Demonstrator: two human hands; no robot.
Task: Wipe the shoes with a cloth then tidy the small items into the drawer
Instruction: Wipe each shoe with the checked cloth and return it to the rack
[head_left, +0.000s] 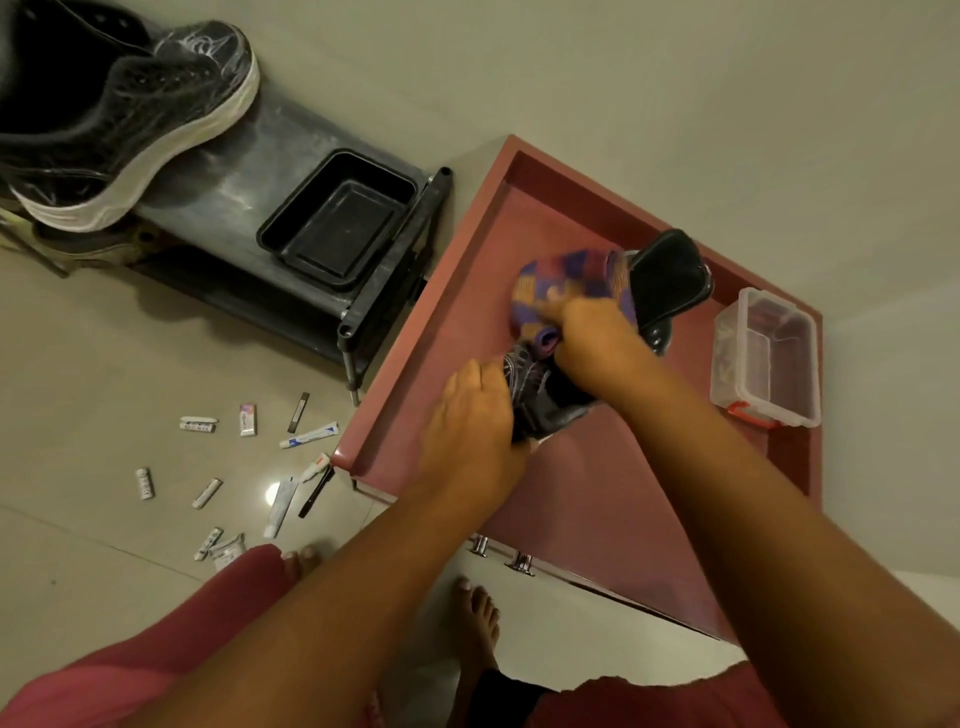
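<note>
Head view: left hand (470, 415) grips one shoe (550, 400); right hand (592, 343) clutches one cloth (566, 283).

A dark shoe rack (291, 156) stands at the far left on a pale tiled floor (93, 405). An empty black plastic tray (337, 223) sits on its top shelf. To the right, a clear plastic box (766, 358) with a red latch rests on a reddish cabinet top (597, 493).
</note>
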